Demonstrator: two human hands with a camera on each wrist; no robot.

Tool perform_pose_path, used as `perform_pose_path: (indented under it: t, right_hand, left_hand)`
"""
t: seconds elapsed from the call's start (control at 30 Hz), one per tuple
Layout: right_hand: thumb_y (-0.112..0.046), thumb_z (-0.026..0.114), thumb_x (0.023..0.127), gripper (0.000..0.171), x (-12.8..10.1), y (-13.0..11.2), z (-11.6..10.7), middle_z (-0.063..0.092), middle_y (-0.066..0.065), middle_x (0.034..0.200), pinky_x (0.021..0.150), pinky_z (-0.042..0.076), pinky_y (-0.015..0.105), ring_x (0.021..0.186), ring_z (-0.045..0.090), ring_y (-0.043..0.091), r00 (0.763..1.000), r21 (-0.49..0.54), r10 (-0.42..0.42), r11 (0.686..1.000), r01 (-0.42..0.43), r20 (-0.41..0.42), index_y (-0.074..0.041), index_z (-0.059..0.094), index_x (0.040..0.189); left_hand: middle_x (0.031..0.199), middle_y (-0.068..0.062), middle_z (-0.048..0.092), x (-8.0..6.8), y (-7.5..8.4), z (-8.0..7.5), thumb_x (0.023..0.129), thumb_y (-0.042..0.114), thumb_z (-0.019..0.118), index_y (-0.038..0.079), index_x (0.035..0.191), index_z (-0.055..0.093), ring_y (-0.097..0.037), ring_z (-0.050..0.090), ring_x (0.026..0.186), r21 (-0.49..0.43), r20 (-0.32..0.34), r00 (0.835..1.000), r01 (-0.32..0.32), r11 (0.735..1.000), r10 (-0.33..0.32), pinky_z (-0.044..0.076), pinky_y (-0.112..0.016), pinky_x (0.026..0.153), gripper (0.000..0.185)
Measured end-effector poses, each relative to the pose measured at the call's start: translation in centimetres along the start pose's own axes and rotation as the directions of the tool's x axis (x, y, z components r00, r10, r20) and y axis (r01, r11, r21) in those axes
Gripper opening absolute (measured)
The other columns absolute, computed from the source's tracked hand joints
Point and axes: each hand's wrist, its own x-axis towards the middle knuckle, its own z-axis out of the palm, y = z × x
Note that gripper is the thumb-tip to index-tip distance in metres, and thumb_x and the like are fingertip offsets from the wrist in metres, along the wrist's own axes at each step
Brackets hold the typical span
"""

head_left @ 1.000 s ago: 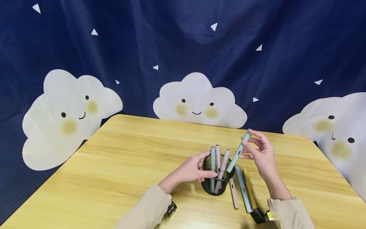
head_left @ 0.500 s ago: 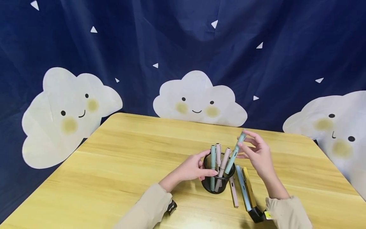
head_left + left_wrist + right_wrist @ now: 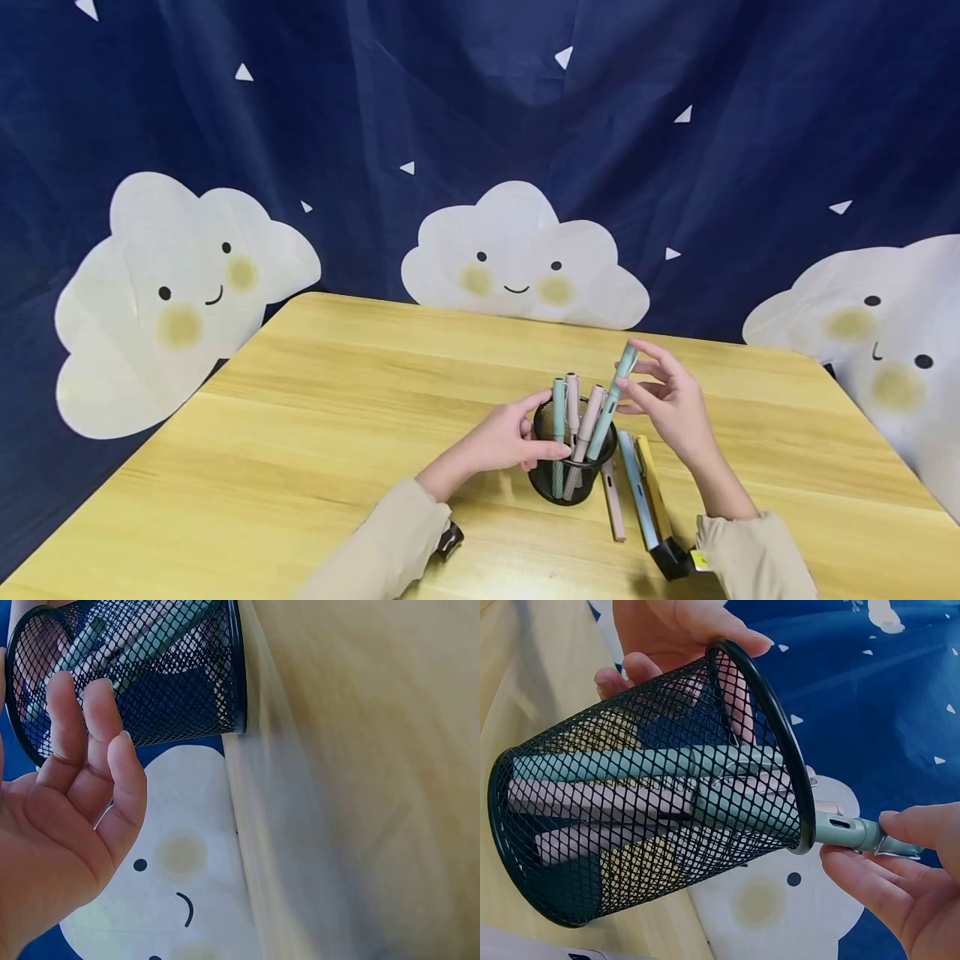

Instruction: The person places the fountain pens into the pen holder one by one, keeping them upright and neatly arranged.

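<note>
A black wire-mesh pen holder stands upright on the table. My left hand grips its rim, thumb at the front and index finger at the far side; the other fingers curve loosely beside the mesh in the left wrist view. Inside lean a green pen, a pink pen and a greyish-pink pen. With thumb and fingertips, my right hand pinches a pale green pen near its clip end. That pen slants through the holder's mouth, its lower part showing behind the mesh in the right wrist view.
Right of the holder, a pink pen, a light blue pen and a yellow pen lie on the wooden table. A dark blue curtain with white clouds hangs behind the table's far edge.
My right hand has moved left, bringing the pale green pen from the rim's right side into the holder's mouth and tilting it more upright. My left hand has kept its grip on the rim.
</note>
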Motion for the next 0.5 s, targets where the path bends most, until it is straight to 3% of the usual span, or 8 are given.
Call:
perform_pose_path:
  t: [0.27, 0.5]
  right_hand:
    - [0.016, 0.058, 0.078, 0.055, 0.01, 0.15, -0.06, 0.064, 0.0, 0.087, 0.051, 0.051, 0.036, 0.069, 0.065, 0.011, 0.997, -0.007, -0.033, 0.999, 0.034, 0.063, -0.007, 0.046, 0.127]
    - [0.013, 0.06, 0.078, 0.044, -0.16, 0.21, -0.02, 0.062, 0.019, 0.084, 0.051, 0.052, 0.036, 0.066, 0.064, 0.013, 0.994, -0.057, -0.002, 0.998, 0.009, 0.111, 0.001, 0.047, 0.119]
  left_hand:
    - [0.048, -0.006, 0.049, 0.04, 0.16, -0.05, 0.077, 0.028, 0.071, 0.005, 0.14, 0.026, -0.031, 0.061, 0.053, 0.015, 0.0, 1.0, -0.004, 1.0, 0.004, 0.041, -0.022, 0.042, 0.082]
    - [0.049, -0.006, 0.051, 0.01, 0.11, -0.03, 0.077, 0.028, 0.071, 0.005, 0.14, 0.026, -0.031, 0.06, 0.053, 0.008, 0.002, 1.0, -0.009, 1.0, 0.009, 0.038, -0.021, 0.041, 0.081]
